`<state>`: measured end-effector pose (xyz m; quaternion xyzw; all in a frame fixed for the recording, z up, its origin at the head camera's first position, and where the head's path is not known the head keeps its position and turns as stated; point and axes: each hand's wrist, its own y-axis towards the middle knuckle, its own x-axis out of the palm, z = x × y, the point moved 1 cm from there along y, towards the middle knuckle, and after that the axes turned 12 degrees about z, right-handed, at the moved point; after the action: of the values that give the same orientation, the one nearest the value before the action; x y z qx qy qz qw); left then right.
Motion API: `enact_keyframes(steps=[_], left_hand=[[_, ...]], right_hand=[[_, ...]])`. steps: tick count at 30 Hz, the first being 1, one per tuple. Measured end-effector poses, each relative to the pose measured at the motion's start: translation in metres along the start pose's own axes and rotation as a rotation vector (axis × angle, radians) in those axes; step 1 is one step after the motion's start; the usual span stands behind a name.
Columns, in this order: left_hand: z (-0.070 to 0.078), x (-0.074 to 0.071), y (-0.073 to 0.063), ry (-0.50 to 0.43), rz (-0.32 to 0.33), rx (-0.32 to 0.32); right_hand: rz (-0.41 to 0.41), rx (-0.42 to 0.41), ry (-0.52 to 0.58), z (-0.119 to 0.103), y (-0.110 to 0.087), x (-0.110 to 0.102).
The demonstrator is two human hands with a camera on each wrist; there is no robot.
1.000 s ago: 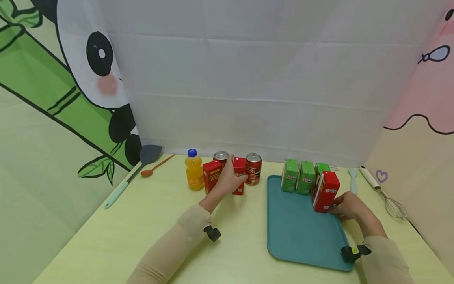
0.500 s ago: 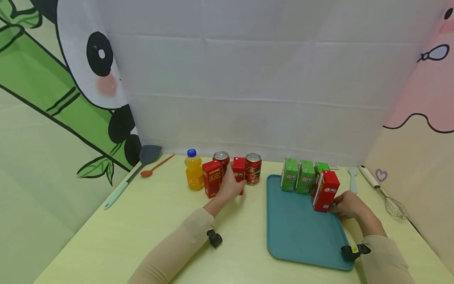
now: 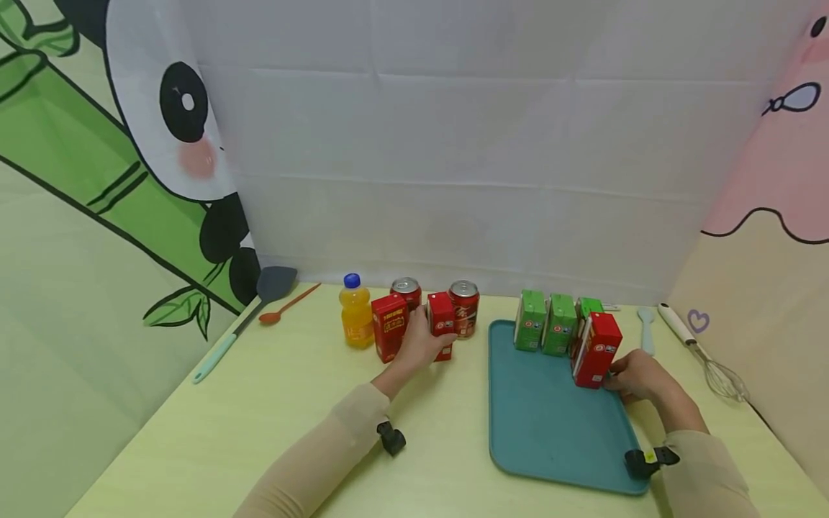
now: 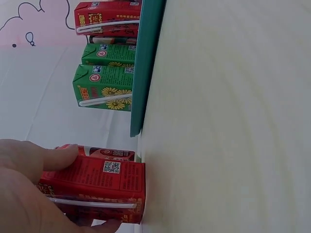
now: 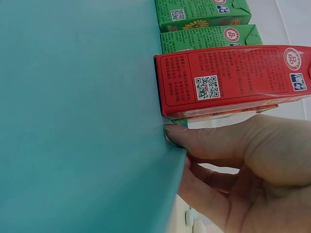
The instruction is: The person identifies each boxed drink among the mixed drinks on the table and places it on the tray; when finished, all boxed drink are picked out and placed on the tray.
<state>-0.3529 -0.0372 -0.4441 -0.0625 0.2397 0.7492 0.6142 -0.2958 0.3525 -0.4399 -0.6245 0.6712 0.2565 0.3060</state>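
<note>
My left hand (image 3: 417, 345) grips a red drink carton (image 3: 441, 311) standing on the table. In the left wrist view the thumb lies along one side of that carton and fingers show at the opposite side. A can (image 3: 464, 309) stands just behind it, and a second red carton (image 3: 389, 329) stands to the hand's left. My right hand (image 3: 641, 375) pinches the right rim of the teal tray (image 3: 544, 439), its thumb on top in the right wrist view. Close to that thumb a red carton (image 5: 233, 77) stands upright on the tray, beside several green cartons (image 3: 558, 325).
An orange juice bottle (image 3: 357, 316) and another can (image 3: 406, 289) stand left of the held carton. At the far left lie a spatula (image 3: 246, 316) and a red spoon (image 3: 278, 314). A whisk (image 3: 712, 367) and a pale-handled utensil (image 3: 646, 331) lie right of the tray.
My left hand has come down and closed its thumb and fingers on the red carton, which has shifted slightly towards me. The right hand stays on the tray's rim.
</note>
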Motion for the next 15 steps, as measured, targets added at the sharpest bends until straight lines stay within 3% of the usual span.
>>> enact_keyframes(steps=[4,15], left_hand=[[0.0013,-0.0002,-0.0017,0.016,-0.045,0.017],[-0.0025,-0.0003,-0.001,-0.021,-0.253,0.038]], right_hand=[[-0.002,0.002,-0.012,0.0001,0.0018,-0.002],[-0.011,0.001,-0.002,0.001,0.0022,0.0005]])
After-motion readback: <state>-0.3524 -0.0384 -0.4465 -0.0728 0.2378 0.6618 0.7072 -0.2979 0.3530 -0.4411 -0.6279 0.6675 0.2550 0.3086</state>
